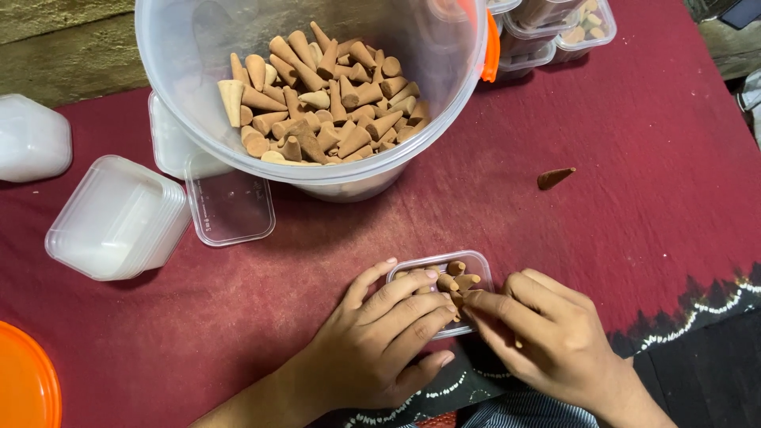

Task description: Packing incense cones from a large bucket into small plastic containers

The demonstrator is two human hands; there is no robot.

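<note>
A small clear box (474,268) sits on the red cloth (618,143), close to the person. It has brown cones (453,279) in it. Both hands are on this box.

The left hand (380,341) lies flat over the left part of the box. Its fingers (400,295) are long and spread a bit, and they rest on the rim and on the cones. It is not gripping anything that I can see.

The right hand (547,329) comes in from the right side. Its fingertips are bunched together at the edge of the box, touching the cones there. I cannot tell if it has one cone pinched between them.

Behind the box stands a big clear tub (198,47) with a heap of the same cones inside (325,95). One cone (555,177) lies alone on the cloth, off to the right of the tub.

To the left there is a stack of empty boxes (119,218), and a flat clear lid (230,208) lies just beside it. More filled boxes (555,32) sit at the top, behind the tub. An orange lid (24,384) peeks in at the bottom left corner.
</note>
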